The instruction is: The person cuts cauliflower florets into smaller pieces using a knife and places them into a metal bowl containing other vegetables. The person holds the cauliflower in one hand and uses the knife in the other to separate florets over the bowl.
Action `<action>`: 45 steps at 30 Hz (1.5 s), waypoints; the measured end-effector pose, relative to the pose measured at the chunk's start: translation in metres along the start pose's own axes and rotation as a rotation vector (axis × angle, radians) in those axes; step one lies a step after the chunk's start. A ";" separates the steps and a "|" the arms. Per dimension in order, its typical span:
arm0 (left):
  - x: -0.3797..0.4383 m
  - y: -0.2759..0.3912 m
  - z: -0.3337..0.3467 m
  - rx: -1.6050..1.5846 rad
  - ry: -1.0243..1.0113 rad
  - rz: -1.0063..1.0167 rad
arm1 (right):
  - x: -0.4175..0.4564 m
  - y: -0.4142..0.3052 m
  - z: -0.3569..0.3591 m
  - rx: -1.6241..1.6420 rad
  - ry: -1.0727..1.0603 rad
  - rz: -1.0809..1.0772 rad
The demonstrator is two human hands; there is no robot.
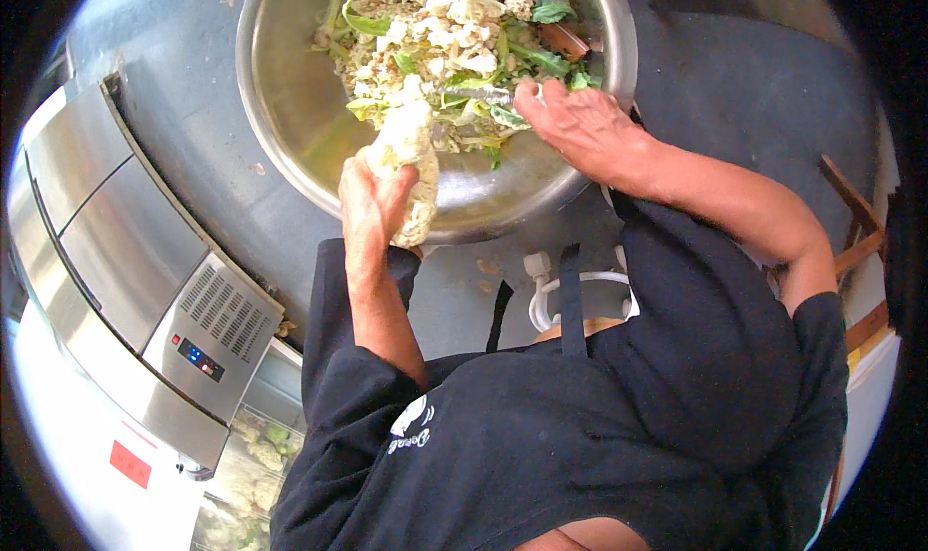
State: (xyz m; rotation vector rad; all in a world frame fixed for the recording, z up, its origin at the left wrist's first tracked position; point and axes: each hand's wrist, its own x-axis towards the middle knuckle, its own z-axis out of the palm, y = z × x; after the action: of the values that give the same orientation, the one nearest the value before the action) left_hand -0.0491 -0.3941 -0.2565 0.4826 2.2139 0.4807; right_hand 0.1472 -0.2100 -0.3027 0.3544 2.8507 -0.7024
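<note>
My left hand (377, 199) grips a large piece of cauliflower (406, 145) over the near left rim of a wide steel bowl (297, 127). Inside the bowl lie cauliflower florets and crumbs (449, 29) with green leaves (540, 58). Above the bowl's right side, my right hand (580, 119) is closed on a knife, whose narrow metal blade (475, 94) points left toward the cauliflower. The handle is mostly hidden by my fingers. A brown object (564, 42), perhaps a handle, lies among the leaves at the bowl's right.
A stainless steel refrigerated counter (134, 243) with a vent and control panel stands at the left. Below it, clear containers (250, 471) hold cauliflower pieces. A white plastic stool or frame (540, 283) shows beneath me. Brown bars (859, 225) stand at the right, on the dark floor (754, 101).
</note>
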 end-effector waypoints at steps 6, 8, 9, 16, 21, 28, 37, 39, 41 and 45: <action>-0.009 -0.002 -0.005 -0.345 0.129 0.043 | 0.021 0.004 -0.020 0.226 -0.083 0.114; -0.009 -0.013 -0.007 -0.513 0.085 0.121 | 0.021 0.012 -0.026 0.439 -0.099 0.141; -0.012 0.000 -0.004 -0.780 0.060 0.125 | 0.021 0.012 -0.031 0.501 -0.049 0.131; -0.012 0.024 0.005 -1.358 -0.177 -0.095 | 0.017 -0.007 -0.047 0.689 0.213 -0.106; -0.008 0.023 0.013 -1.380 -0.188 -0.151 | 0.012 -0.035 -0.060 0.488 0.095 -0.176; -0.011 0.032 0.028 -1.185 0.009 -0.102 | 0.010 -0.041 -0.052 0.234 0.128 -0.161; -0.022 0.023 0.051 -1.264 -0.134 -0.164 | 0.029 -0.035 -0.021 0.089 0.296 -0.162; -0.023 0.023 0.053 -1.310 -0.167 -0.178 | 0.035 -0.033 -0.016 0.076 0.278 -0.140; -0.023 0.027 0.053 -1.332 -0.214 -0.165 | 0.039 -0.027 -0.016 0.072 0.268 -0.137; -0.026 0.030 0.053 -1.391 -0.227 -0.091 | 0.037 0.002 -0.017 0.126 0.157 0.038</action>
State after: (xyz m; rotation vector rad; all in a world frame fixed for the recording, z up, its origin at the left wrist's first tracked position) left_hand 0.0131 -0.3716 -0.2578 -0.3058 1.2214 1.5964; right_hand 0.1108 -0.1933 -0.2970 0.5021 2.9440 -0.8871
